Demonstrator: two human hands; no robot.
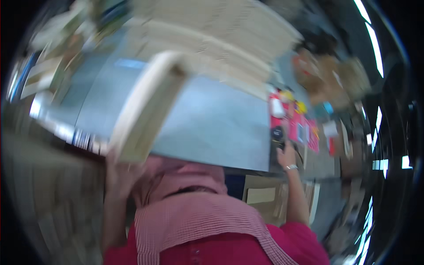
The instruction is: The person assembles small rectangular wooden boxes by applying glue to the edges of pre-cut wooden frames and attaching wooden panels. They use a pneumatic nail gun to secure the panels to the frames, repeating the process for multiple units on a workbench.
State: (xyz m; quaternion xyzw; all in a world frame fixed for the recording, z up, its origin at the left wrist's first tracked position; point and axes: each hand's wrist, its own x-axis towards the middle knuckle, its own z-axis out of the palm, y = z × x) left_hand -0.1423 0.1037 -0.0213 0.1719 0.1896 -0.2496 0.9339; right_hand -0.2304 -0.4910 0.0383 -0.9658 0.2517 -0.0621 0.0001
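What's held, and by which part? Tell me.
The left hand holds the pale wooden piece by its near end; blur hides whether the right hand grips the black object.

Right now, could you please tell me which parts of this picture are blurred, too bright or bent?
In the head view, motion blur smears the long pale wooden piece and the bare left hand at its near end; also in the head view, pale sheen lightens the smooth blue-grey tabletop, and glaring white light strips curve along the right rim.
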